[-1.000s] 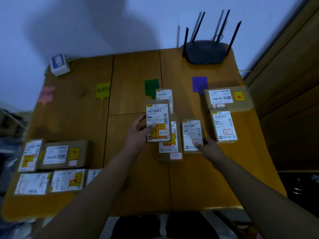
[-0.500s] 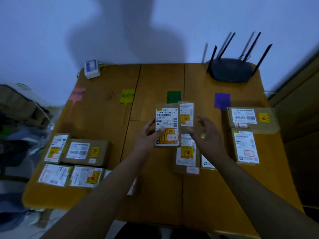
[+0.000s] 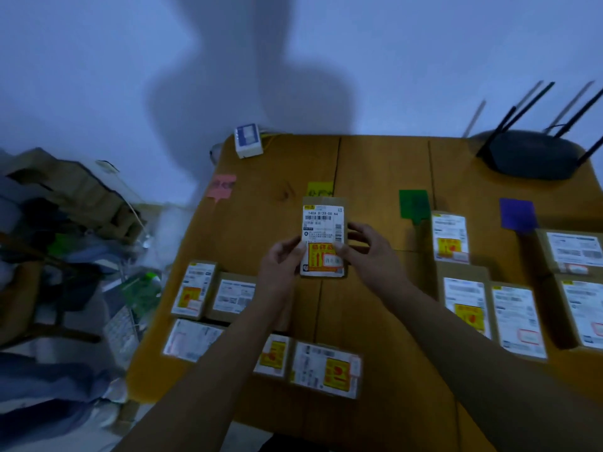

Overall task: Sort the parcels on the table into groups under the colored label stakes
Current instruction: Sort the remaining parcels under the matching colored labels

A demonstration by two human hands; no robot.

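A small brown parcel [image 3: 323, 223] with a white label and an orange sticker is held upright above the table, just in front of the yellow label stake [image 3: 319, 188]. My left hand [image 3: 282, 265] grips its lower left edge and my right hand [image 3: 368, 252] grips its lower right edge. A pink stake [image 3: 222, 185] stands to the left, a green stake [image 3: 413, 205] and a purple stake [image 3: 518, 216] to the right. Several parcels [image 3: 452, 238] lie under the green and purple stakes. Several more parcels [image 3: 233, 296] lie at the table's near left.
A black router [image 3: 528, 156] with antennas sits at the far right corner of the wooden table [image 3: 385, 171]. A small white and blue box [image 3: 248, 140] stands at the far left corner. Clutter of boxes and bags [image 3: 75, 223] fills the floor left of the table.
The parcel moved from the green stake's pile leftward to the yellow stake. My right hand left the parcels on the right and joined the left hand on it. The camera swung left.
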